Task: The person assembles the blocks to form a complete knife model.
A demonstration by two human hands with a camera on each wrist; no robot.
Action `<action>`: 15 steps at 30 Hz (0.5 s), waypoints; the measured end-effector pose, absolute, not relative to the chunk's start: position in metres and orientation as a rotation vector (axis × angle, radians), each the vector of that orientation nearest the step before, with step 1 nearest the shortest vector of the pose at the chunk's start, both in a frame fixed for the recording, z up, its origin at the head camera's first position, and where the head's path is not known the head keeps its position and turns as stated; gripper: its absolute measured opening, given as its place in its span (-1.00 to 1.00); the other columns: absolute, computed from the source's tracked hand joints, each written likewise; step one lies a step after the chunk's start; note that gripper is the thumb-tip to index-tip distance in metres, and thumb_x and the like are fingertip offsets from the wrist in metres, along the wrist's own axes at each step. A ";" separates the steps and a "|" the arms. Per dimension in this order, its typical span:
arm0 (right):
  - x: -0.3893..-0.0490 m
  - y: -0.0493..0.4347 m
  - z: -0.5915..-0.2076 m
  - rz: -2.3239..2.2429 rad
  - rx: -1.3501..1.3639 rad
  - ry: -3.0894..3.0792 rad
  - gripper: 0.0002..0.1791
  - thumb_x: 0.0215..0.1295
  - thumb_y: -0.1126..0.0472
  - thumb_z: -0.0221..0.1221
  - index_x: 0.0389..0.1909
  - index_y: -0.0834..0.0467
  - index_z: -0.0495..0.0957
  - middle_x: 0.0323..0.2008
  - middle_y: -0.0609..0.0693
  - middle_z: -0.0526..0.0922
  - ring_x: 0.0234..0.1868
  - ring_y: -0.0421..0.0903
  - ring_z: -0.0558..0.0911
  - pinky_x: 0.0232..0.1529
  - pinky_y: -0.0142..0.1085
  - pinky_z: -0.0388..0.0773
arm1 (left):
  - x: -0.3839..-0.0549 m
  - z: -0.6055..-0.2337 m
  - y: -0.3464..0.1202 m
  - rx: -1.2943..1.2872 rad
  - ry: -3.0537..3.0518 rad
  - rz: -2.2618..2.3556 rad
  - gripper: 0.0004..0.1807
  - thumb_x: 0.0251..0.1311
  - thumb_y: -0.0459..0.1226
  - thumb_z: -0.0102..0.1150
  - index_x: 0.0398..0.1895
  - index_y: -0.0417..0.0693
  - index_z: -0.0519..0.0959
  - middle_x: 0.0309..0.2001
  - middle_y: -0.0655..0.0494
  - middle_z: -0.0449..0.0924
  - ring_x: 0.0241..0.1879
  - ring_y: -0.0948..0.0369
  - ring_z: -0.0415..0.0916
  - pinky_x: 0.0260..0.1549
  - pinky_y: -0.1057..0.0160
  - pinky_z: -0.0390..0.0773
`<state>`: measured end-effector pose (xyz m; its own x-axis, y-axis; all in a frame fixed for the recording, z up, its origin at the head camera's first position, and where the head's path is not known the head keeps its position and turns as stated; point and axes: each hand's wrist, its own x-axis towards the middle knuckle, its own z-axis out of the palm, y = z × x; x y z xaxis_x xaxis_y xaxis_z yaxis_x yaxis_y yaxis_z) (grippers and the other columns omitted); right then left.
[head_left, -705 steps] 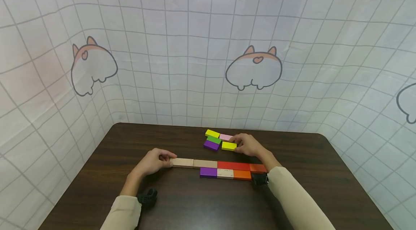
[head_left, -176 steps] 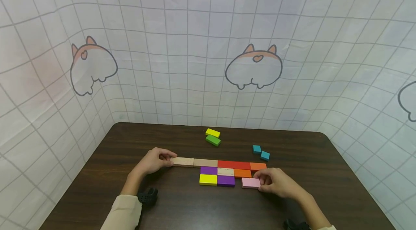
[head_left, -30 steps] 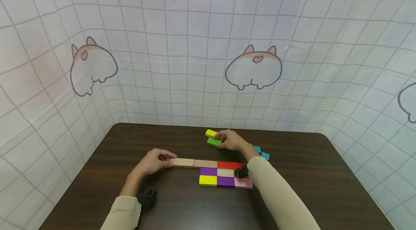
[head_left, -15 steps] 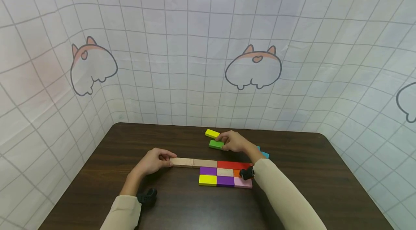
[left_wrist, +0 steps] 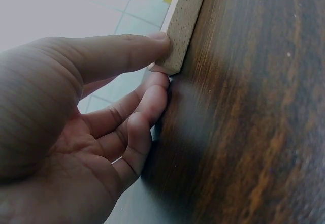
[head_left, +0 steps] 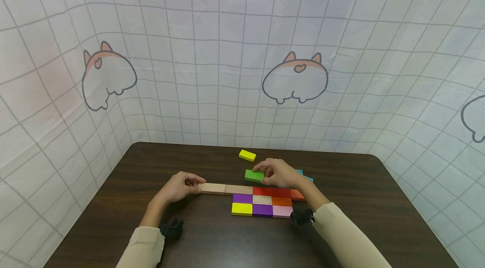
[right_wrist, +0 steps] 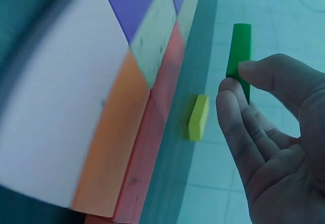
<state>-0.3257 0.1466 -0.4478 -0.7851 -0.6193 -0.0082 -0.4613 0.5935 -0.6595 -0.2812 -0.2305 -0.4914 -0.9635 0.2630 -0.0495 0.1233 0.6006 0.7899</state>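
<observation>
My right hand [head_left: 280, 174] pinches one end of a green wooden block [head_left: 254, 175] between thumb and fingers. In the right wrist view the green block [right_wrist: 241, 49] points away from the fingertips. At the row's left end my left hand [head_left: 179, 187] holds the end of a plain wooden block [head_left: 212, 189]. Its thumb lies on that plain block [left_wrist: 184, 23] in the left wrist view, fingers on the far side. A second plain block [head_left: 238, 189], a red piece [head_left: 270, 192] and an orange piece [head_left: 297, 194] continue the row.
Against the row's near side lie purple [head_left: 242, 198], pale [head_left: 262, 200], orange [head_left: 282, 201], yellow [head_left: 241, 208], second purple [head_left: 262, 210] and pink [head_left: 282, 211] blocks. A yellow block [head_left: 247, 155] lies farther back. Blue blocks [head_left: 307, 178] are partly hidden behind the right hand.
The right hand has drawn the green block away from the far yellow one, towards the row. The pink block has joined the near row since several seconds ago. The left hand stays put.
</observation>
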 end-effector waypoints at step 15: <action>-0.262 0.163 -0.456 -1.030 -1.059 2.493 -0.60 0.29 0.30 0.34 0.14 0.03 0.66 -0.16 -0.05 0.61 -0.30 -0.28 0.65 -0.17 -0.39 0.64 | -0.281 -0.492 -0.231 0.341 2.676 1.285 -0.74 0.25 -0.30 0.40 0.01 -0.02 0.76 -0.30 0.10 0.63 -0.35 0.17 0.47 -0.31 0.18 0.49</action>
